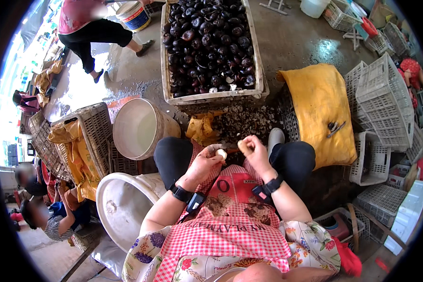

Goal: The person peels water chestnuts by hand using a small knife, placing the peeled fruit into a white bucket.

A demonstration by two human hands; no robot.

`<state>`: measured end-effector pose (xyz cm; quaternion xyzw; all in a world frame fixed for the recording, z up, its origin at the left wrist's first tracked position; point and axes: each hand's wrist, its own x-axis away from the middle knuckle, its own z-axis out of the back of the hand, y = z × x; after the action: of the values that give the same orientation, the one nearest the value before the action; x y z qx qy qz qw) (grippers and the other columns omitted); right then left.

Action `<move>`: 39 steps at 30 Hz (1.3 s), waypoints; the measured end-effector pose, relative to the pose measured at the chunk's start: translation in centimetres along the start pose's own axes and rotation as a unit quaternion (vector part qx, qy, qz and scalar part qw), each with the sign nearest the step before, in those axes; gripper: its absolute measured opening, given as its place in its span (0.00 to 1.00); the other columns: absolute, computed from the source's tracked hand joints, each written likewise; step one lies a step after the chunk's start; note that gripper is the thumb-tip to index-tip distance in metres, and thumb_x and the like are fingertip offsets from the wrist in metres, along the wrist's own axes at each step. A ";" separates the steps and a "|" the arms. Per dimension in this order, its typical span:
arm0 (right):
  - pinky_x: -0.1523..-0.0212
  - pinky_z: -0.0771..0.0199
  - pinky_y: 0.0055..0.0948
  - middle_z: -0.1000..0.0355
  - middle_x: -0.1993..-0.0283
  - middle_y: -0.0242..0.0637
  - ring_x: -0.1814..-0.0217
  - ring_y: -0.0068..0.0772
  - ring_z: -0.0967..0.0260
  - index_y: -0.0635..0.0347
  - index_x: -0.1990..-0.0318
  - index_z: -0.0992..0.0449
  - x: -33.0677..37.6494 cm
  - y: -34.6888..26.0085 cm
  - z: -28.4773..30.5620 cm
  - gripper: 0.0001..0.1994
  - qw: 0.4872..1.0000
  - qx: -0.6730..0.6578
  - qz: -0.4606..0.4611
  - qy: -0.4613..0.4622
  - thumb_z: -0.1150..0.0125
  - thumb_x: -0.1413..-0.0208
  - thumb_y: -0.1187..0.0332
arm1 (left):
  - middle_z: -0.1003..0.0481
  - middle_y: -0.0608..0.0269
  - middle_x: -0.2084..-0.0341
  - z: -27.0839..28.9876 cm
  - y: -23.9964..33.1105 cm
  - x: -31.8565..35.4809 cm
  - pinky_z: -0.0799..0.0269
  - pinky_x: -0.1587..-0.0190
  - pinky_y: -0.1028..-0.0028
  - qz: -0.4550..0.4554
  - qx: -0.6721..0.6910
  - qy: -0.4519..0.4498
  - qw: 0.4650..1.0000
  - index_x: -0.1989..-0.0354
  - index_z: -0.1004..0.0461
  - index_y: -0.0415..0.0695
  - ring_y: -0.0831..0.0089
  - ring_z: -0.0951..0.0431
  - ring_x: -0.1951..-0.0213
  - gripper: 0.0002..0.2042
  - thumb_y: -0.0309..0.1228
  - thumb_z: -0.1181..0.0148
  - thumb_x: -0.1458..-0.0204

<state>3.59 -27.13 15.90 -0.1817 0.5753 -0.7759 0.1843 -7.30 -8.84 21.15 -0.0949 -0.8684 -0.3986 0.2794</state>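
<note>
White rounded piece [222, 153] in the pinch of the left hand [204, 163], on the side facing the right hand [257, 152], with curled fingers at a small tan object [244, 147], too unclear to tell whether gripped.

Water chestnuts [209, 42] are filling a large tub [216, 97], plastic crates [385, 101] are standing stacked and peelings [249, 123] are littering the floor [291, 37], marking a produce-processing workshop.
</note>
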 end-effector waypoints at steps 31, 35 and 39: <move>0.71 0.40 0.18 0.36 0.75 0.23 0.72 0.13 0.44 0.59 0.64 0.27 -0.8 1.3 -1.7 0.13 0.996 -0.079 -0.041 -0.003 0.36 0.40 0.58 | 0.23 0.53 0.57 2.0 0.1 -0.3 0.22 0.53 0.68 0.071 0.057 -0.064 0.994 0.49 0.31 0.37 0.67 0.20 0.60 0.11 0.23 0.47 0.39; 0.73 0.45 0.19 0.43 0.77 0.19 0.74 0.12 0.49 0.58 0.68 0.27 -1.1 2.9 -1.0 0.15 0.992 -0.094 -0.088 0.006 0.38 0.39 0.55 | 0.24 0.60 0.57 2.0 3.1 -1.1 0.27 0.45 0.52 0.047 0.126 -0.082 0.988 0.53 0.29 0.42 0.62 0.22 0.54 0.08 0.25 0.46 0.40; 0.73 0.45 0.20 0.43 0.76 0.20 0.73 0.13 0.49 0.57 0.69 0.29 -1.3 5.4 -1.4 0.16 0.983 -0.138 -0.116 -0.016 0.39 0.38 0.54 | 0.26 0.63 0.70 2.6 8.3 -6.2 0.27 0.69 0.72 -0.010 -0.001 -0.043 0.999 0.56 0.28 0.42 0.75 0.27 0.73 0.06 0.25 0.45 0.40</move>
<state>4.46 -26.79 10.29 -0.2832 0.6490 -0.7020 0.0756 -0.01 -1.10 21.60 -0.1038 -0.8800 -0.3981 0.2373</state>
